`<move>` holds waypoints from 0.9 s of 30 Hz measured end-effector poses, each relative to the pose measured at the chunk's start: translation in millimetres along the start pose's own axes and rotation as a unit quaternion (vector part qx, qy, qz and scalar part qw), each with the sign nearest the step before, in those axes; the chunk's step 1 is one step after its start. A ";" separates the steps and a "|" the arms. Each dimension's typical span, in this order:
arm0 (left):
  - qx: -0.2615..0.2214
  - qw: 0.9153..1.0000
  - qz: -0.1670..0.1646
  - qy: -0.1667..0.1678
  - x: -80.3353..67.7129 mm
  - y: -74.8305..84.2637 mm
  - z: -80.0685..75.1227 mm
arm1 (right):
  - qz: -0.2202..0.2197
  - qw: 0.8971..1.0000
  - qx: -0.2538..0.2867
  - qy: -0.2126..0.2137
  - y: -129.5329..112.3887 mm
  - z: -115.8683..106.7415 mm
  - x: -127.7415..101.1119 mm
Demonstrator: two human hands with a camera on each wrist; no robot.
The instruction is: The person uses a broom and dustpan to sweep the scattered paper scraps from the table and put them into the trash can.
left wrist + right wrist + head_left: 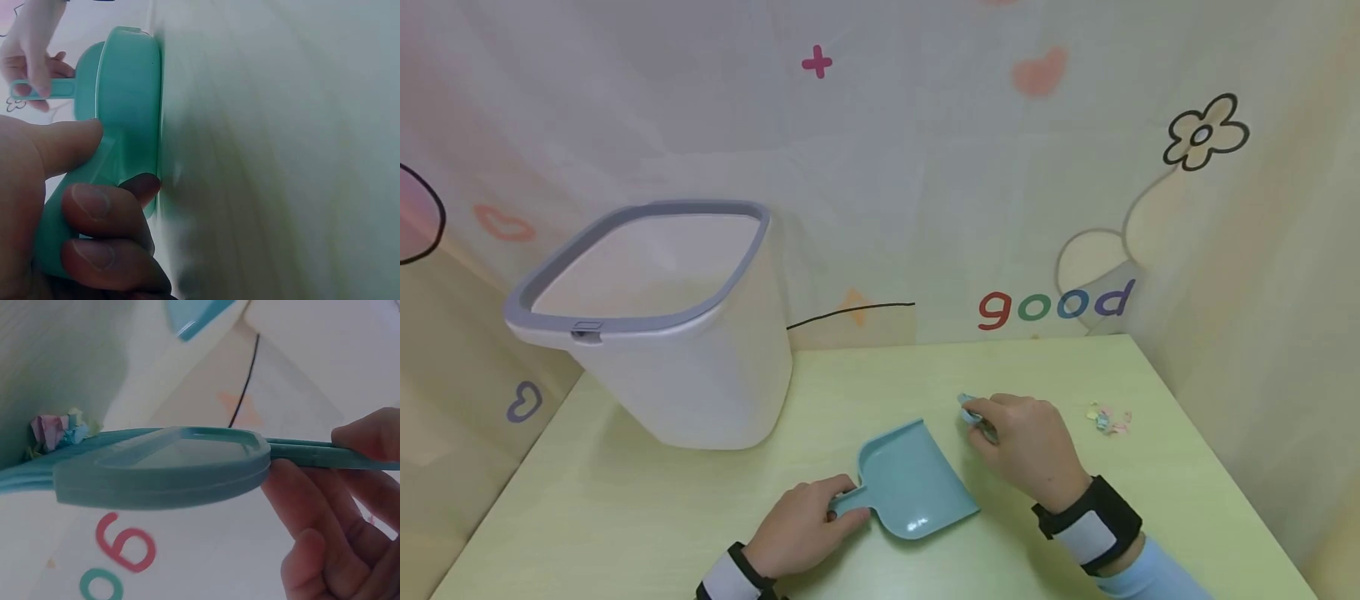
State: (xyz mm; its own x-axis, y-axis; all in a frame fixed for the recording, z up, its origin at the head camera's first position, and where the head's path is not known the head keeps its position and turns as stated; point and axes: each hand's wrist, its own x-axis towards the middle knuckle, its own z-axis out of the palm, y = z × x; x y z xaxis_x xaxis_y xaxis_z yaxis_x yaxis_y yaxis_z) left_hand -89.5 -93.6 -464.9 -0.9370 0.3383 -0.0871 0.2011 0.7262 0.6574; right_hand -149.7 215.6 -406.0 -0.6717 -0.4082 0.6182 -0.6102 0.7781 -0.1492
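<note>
A light blue dustpan [913, 483] lies on the table, its broad edge facing right. My left hand [805, 521] grips its short handle, fingers curled around it in the left wrist view. To the right of the pan, my right hand [1026, 446] pinches the handle of a small blue hand brush [162, 490]. From the head, most of the brush is hidden beneath that hand. Bristles show at the brush's far side in the right wrist view, close by crumpled paper scraps [59, 431] in pink, blue and yellow. From the head, these scraps sit right of my right hand.
A tall white bin [700, 383] with a grey rim stands at the back left of the table [850, 383]. A printed curtain [887, 167] hangs behind the table's back edge and along both sides.
</note>
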 end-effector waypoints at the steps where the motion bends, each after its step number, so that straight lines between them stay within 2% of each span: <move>1: 0.000 1.000 0.000 0.000 -0.2 0.2 -0.1 | -0.001 1.000 0.007 0.002 -4.1 0.1 0.6; 10: 0.005 1.000 -0.001 0.000 -0.4 2.6 -1.6 | 0.008 0.994 0.101 0.033 -28.5 -2.8 1.7; 13: 0.008 1.000 -0.003 0.001 0.0 2.7 -1.3 | 0.031 0.986 0.152 0.055 -28.3 -6.7 2.6; 17: 0.010 1.000 -0.003 -0.001 0.1 2.2 -1.3 | 0.071 0.969 0.213 0.099 -21.2 -15.9 5.9; 20: 0.009 1.000 -0.003 -0.002 0.4 1.1 -1.7 | 0.078 0.967 0.210 0.123 -13.8 -21.2 8.9; 24: 0.010 1.000 0.000 -0.003 0.2 -0.8 -3.9 | 0.066 0.973 0.166 0.144 -5.1 -23.6 10.6; 27: 0.017 1.000 -0.001 -0.002 -0.1 -2.4 -7.0 | 0.056 0.979 0.133 0.143 -1.3 -22.9 9.9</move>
State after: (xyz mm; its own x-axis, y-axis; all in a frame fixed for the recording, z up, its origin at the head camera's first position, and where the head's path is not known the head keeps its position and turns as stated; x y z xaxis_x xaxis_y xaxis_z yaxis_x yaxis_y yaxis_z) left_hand -91.8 -99.5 -461.2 -0.9366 0.3384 -0.0912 0.2082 0.7464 0.6320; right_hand -145.9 221.5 -382.0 -0.6187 -0.1488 0.7714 -0.6533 0.6428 -0.4000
